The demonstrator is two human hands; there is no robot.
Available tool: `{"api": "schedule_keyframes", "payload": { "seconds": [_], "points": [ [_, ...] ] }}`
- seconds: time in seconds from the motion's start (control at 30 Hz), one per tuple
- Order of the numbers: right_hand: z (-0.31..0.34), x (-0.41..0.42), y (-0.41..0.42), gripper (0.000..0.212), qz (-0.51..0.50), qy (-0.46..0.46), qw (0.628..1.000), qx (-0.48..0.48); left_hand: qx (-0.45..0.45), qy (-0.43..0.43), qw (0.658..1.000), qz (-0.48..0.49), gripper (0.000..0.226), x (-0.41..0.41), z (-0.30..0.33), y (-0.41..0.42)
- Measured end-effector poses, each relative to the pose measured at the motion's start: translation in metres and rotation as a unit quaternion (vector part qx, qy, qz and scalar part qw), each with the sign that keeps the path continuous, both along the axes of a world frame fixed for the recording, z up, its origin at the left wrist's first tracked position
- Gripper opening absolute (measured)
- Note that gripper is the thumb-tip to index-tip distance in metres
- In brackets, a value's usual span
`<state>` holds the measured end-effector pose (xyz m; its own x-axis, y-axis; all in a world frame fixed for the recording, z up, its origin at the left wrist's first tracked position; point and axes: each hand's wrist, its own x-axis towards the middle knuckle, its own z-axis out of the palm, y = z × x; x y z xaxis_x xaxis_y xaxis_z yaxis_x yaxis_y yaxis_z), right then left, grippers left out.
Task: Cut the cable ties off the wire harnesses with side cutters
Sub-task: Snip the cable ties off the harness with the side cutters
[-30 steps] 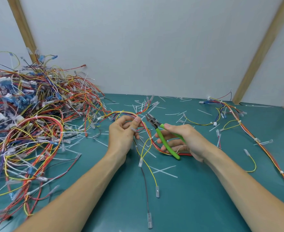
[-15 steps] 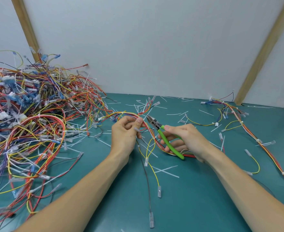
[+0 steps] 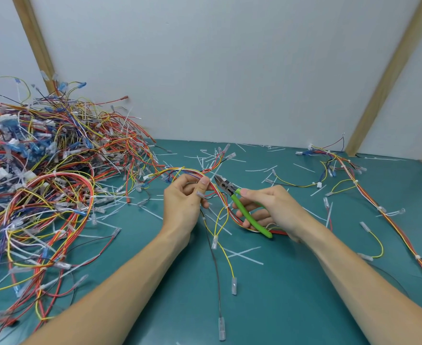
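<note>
Green-handled side cutters [image 3: 239, 204], gripped in the right hand [image 3: 272, 210], point their nose at the wire harness [image 3: 219, 195] pinched by the left hand [image 3: 183, 205] mid-tabletop; next, I judge, nipping its tie cleanly.

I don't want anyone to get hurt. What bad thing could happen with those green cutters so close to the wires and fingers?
1. The side cutters in the right hand point at the wire harness; the tips might nick a wire instead of a tie.
2. The left hand pinches the bundle right beside the tips, so its thumb could get nipped.
</note>
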<state>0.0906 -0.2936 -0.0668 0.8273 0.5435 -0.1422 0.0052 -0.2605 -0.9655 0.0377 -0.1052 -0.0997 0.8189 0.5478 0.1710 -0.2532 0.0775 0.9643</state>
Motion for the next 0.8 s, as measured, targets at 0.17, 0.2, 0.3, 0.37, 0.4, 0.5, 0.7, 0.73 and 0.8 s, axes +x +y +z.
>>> {"api": "schedule_keyframes", "payload": {
  "seconds": [0.17,0.2,0.3,0.37,0.4,0.5,0.7,0.73,0.8],
  "points": [
    [-0.004,0.0,0.001,0.036,-0.005,-0.015,1.0,0.01,0.001,0.002,1.0,-0.002,0.016,0.0,0.001,0.0],
    [-0.005,0.0,0.001,0.035,-0.011,-0.024,1.0,0.012,0.001,0.003,1.0,-0.002,0.016,0.0,0.001,0.001],
    [-0.007,0.004,0.0,0.039,-0.033,-0.081,0.996,0.005,0.002,0.003,1.0,-0.007,0.017,0.0,0.002,0.001],
    [-0.008,0.006,-0.001,0.041,-0.038,-0.097,0.995,0.005,0.003,0.004,1.0,-0.01,0.017,-0.001,0.002,0.001],
    [-0.008,0.007,-0.001,0.043,-0.036,-0.098,0.995,0.005,0.005,0.004,1.0,-0.01,0.016,-0.001,0.002,0.0],
    [-0.011,0.01,-0.001,0.046,-0.022,-0.112,0.993,-0.002,0.012,0.007,1.0,-0.01,0.015,-0.001,0.002,0.0],
    [-0.013,0.008,0.001,0.043,-0.027,-0.136,0.99,0.001,0.014,0.01,1.0,-0.014,0.016,-0.001,0.002,0.001],
    [-0.013,0.007,0.001,0.043,-0.027,-0.139,0.99,-0.001,0.017,0.012,1.0,-0.013,0.016,-0.002,0.002,0.001],
    [-0.013,0.006,0.002,0.042,-0.028,-0.147,0.989,-0.007,0.019,0.014,1.0,-0.011,0.016,-0.002,0.002,0.001]
  ]
}}
